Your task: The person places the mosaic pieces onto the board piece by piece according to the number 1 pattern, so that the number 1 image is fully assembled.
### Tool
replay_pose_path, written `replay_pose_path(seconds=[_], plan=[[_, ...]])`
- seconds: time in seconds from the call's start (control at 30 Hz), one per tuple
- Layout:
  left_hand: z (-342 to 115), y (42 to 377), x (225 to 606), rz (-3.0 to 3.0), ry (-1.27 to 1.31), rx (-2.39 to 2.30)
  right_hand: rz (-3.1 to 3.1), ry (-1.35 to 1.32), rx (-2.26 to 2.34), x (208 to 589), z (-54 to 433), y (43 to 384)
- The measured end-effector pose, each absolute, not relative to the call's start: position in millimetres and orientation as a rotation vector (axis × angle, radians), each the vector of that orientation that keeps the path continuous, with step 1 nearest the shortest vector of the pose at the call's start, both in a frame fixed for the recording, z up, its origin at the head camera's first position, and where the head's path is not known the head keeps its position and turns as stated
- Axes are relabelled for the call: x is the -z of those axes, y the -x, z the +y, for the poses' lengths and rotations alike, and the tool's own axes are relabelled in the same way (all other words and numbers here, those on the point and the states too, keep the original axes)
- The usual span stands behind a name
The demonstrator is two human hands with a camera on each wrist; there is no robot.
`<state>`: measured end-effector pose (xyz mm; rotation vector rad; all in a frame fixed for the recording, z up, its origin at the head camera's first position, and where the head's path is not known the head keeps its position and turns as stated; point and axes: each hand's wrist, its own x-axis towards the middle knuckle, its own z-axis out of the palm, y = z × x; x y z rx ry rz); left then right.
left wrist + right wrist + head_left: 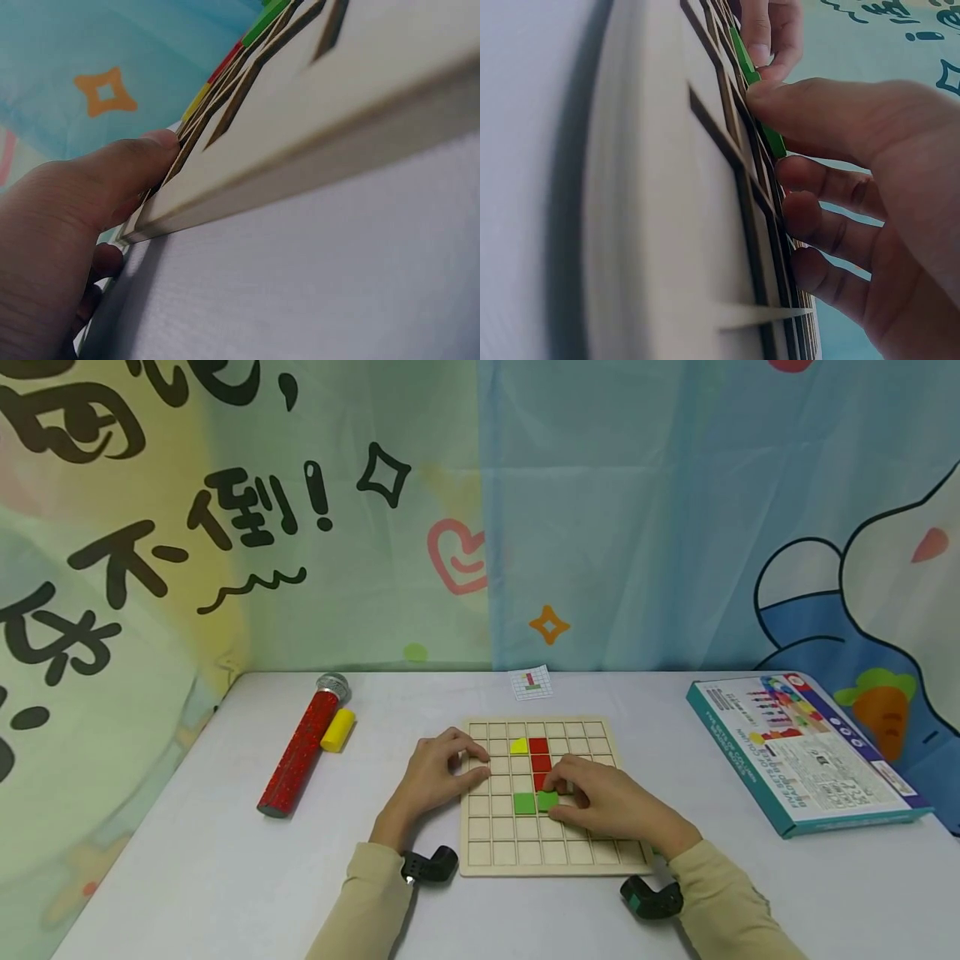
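Note:
A wooden grid board (525, 857) lies flat on the table. My left hand (442, 766) holds its left edge, the thumb (150, 154) on the gridded top and the other fingers curled by the side. With thumb and forefinger, my right hand (611, 797) pinches a green square tile (547, 801) at the board's middle. Left of it sits another green tile (524, 803). Just above, a column of red squares (540, 762) runs up the grid, its lower end partly behind my right fingertips. Beside the top red square is a yellow tile (518, 746).
Behind the board lies a small pattern card (531, 682) with a coloured figure on a grid. At left are a red tube (300, 752) with a silver end and a yellow cylinder (338, 731). A flat game box (810, 752) lies at right. A printed curtain (600, 527) hangs behind.

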<state>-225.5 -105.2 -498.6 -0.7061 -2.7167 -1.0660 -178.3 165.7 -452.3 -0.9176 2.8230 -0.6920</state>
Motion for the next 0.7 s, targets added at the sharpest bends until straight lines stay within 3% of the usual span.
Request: replay_pose_path(seconds=[0.7], plan=[[-105.1, 224.3, 497.5, -2.712, 0.716, 1.071, 2.785, 0.931, 0.736, 452.2, 167.8, 179.5]])
